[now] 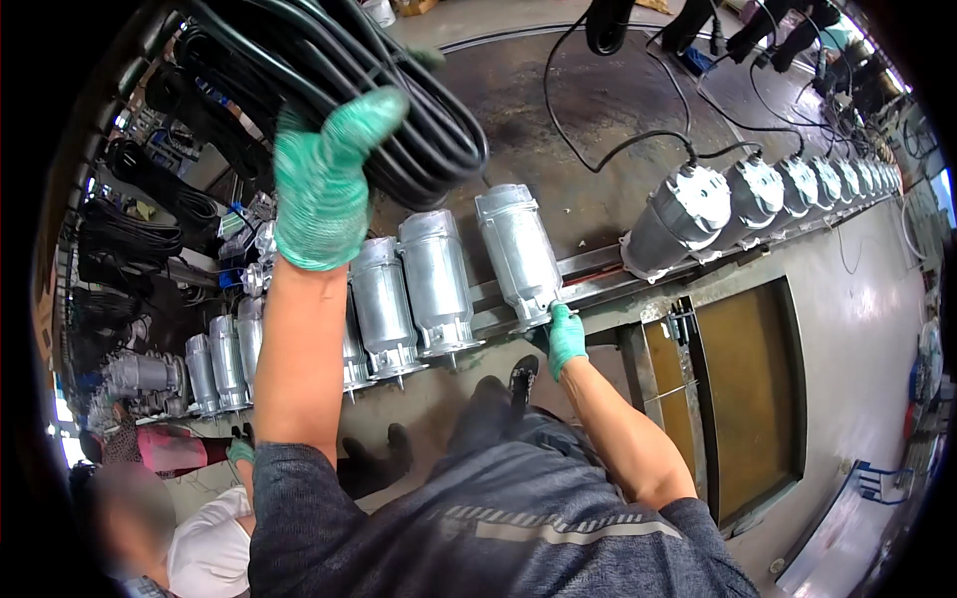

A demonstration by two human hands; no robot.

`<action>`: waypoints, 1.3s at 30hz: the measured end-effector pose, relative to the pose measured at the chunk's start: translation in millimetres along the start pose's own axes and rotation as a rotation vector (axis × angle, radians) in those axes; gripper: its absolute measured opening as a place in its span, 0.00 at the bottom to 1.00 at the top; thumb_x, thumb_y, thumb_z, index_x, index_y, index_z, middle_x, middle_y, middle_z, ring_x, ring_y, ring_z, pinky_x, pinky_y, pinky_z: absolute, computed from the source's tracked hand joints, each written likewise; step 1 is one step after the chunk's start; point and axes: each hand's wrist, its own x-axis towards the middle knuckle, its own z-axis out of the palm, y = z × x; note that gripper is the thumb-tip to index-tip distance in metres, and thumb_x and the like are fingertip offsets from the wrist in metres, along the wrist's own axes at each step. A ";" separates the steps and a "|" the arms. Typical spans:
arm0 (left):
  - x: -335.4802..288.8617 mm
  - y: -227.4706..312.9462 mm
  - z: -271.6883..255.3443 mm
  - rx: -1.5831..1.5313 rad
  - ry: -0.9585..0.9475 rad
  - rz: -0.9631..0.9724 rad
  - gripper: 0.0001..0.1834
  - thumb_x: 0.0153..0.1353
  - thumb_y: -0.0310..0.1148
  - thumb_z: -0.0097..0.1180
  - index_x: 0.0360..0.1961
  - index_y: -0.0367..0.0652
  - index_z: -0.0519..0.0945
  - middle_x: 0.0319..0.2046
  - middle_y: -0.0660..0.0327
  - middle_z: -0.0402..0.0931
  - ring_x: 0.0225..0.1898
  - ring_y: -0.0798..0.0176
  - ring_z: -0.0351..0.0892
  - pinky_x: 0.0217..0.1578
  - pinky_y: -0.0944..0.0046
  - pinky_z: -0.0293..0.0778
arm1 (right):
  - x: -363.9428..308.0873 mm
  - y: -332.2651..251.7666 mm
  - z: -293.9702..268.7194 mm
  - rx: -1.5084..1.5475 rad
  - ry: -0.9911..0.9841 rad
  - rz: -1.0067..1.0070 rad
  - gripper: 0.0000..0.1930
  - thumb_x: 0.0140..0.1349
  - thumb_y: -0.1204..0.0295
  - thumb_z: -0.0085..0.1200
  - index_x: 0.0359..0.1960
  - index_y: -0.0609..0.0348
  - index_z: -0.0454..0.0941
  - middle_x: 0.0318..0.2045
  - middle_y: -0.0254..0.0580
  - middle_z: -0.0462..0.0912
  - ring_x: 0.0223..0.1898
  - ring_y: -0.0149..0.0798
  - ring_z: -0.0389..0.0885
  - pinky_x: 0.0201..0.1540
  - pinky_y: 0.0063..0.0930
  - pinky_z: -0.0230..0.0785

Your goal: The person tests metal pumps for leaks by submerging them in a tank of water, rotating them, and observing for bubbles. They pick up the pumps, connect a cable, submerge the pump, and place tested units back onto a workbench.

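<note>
My left hand (pixel 324 179), in a green knit glove, is raised at the upper left and closed on a thick coil of black cable (pixel 429 130). Its thumb lies against the coil, while the other fingers are partly hidden. My right hand (pixel 566 339), gloved the same way, grips the flanged near end of a silver cylindrical motor housing (pixel 520 249) on the bench edge. From the coil's lower end a thin piece of cable reaches the far end of that housing. More silver motor housings (pixel 436 274) lie in a row just to the left.
Dark-bodied motors (pixel 678 224) with cables attached line the bench edge rightward. The brown-stained bench top (pixel 508 100) stretches behind. More black cable coils (pixel 130 229) sit at the left. A co-worker in a white shirt (pixel 209 543) is at lower left. A framed brown panel (pixel 753 399) stands right of my arm.
</note>
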 end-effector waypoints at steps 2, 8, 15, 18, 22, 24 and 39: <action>-3.6 -12.3 -9.0 -0.006 -0.058 -0.036 0.25 0.60 0.34 0.70 0.58 0.42 0.79 0.48 0.52 0.86 0.44 0.61 0.88 0.50 0.59 0.86 | 8.5 7.5 0.1 -0.002 -0.013 -0.032 0.13 0.73 0.58 0.52 0.49 0.52 0.79 0.37 0.37 0.85 0.33 0.37 0.85 0.32 0.36 0.82; -22.7 -35.7 -24.5 -0.016 -0.016 -0.153 0.27 0.57 0.38 0.73 0.56 0.40 0.78 0.46 0.54 0.85 0.43 0.60 0.87 0.47 0.58 0.87 | -16.2 -18.3 0.1 -0.134 -0.022 0.109 0.28 0.73 0.44 0.52 0.61 0.51 0.74 0.47 0.41 0.83 0.44 0.41 0.84 0.42 0.45 0.82; -60.0 -111.8 -69.5 0.117 0.070 -0.302 0.40 0.54 0.16 0.66 0.68 0.45 0.67 0.46 0.64 0.79 0.45 0.66 0.81 0.46 0.61 0.82 | -36.0 -35.6 -41.5 -0.296 -0.107 0.118 0.25 0.76 0.51 0.48 0.58 0.63 0.73 0.41 0.47 0.82 0.41 0.44 0.84 0.45 0.43 0.81; -44.0 -129.2 -54.7 0.357 0.132 -0.172 0.36 0.54 0.15 0.63 0.64 0.45 0.69 0.42 0.66 0.77 0.41 0.68 0.79 0.44 0.63 0.80 | -45.6 -45.3 -72.1 -0.224 -0.042 0.084 0.23 0.76 0.55 0.49 0.57 0.66 0.73 0.42 0.52 0.83 0.43 0.47 0.85 0.46 0.44 0.82; -3.7 -119.3 -40.2 0.338 0.128 -0.156 0.31 0.54 0.16 0.65 0.58 0.43 0.70 0.41 0.67 0.75 0.39 0.69 0.76 0.44 0.65 0.77 | -55.6 -46.7 -121.1 -0.111 0.022 -0.012 0.13 0.76 0.61 0.49 0.51 0.57 0.75 0.39 0.47 0.85 0.33 0.45 0.84 0.38 0.45 0.83; 19.9 -121.1 -32.3 0.256 0.157 -0.124 0.30 0.54 0.16 0.66 0.58 0.42 0.71 0.40 0.67 0.75 0.39 0.69 0.75 0.44 0.65 0.77 | -68.9 -50.0 -136.1 -0.036 0.129 -0.032 0.12 0.76 0.61 0.49 0.50 0.55 0.76 0.35 0.43 0.83 0.30 0.44 0.83 0.35 0.44 0.82; 138.8 -118.5 -70.4 0.955 0.239 -0.144 0.32 0.56 0.32 0.69 0.61 0.34 0.71 0.43 0.47 0.84 0.44 0.47 0.84 0.47 0.54 0.78 | -114.7 -24.5 -219.1 0.271 0.282 -0.162 0.16 0.75 0.52 0.46 0.44 0.51 0.74 0.34 0.43 0.80 0.31 0.46 0.76 0.36 0.43 0.73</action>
